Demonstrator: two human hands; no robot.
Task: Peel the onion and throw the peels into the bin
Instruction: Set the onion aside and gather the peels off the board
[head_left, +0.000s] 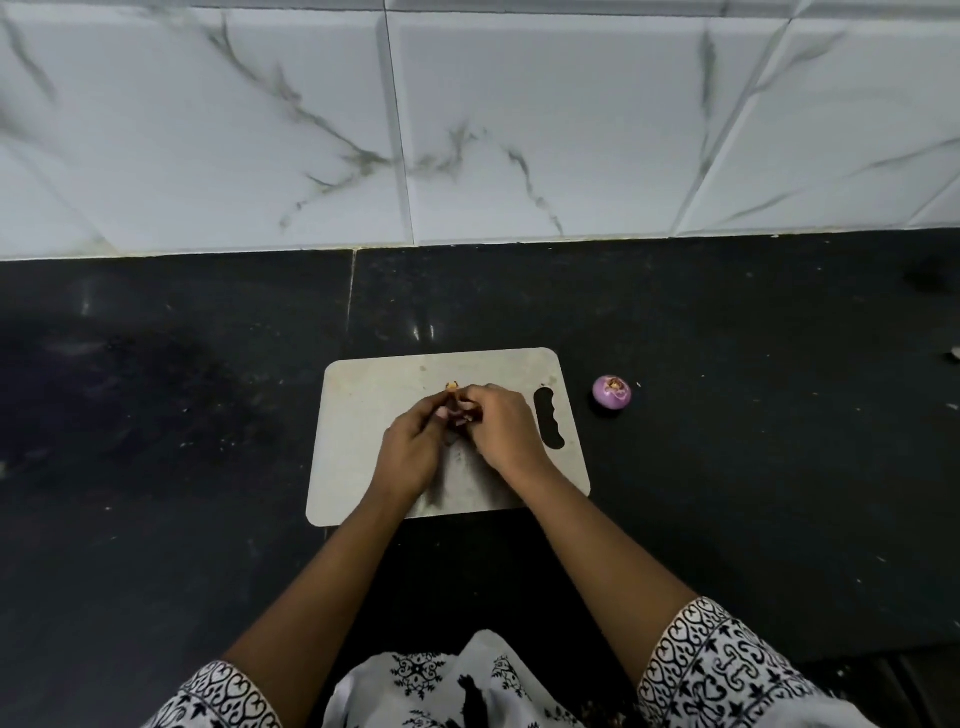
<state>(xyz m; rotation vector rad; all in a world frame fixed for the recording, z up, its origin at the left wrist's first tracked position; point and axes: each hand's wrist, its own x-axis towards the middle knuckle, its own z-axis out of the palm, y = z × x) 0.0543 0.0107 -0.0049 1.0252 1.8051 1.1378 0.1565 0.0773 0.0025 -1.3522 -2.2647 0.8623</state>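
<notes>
Nearest us: black-and-white patterned sleeves (727, 670) at the bottom edge, bare forearms running up from them onto the board.

Both hands meet over the middle of a grey metal-looking cutting board (363, 415). The board lies flat on the black stone desk (182, 467), handle slot (548, 418) on its right side.

The onion (460, 415) sits between the two hands, above the board's upper half. It's mostly hidden: we only see dark red skin in the gap and a dry tan stem tip (452, 386) poking up behind the knuckles.

Left hand (413, 441): fingers (442, 412) curled in, gripping the onion from its left. Right hand (501, 426): fingers curled over it from the right, pinching at the skin. We can't tell whether the onion touches the board or is held just off it.

A peeled onion (612, 393), purple and glossy, cut end up, rests on the desk near the board's right edge, apart from it.

Small pale flecks are scattered on the desk. White marble-veined wall tiles (467, 130) stand behind it.
</notes>
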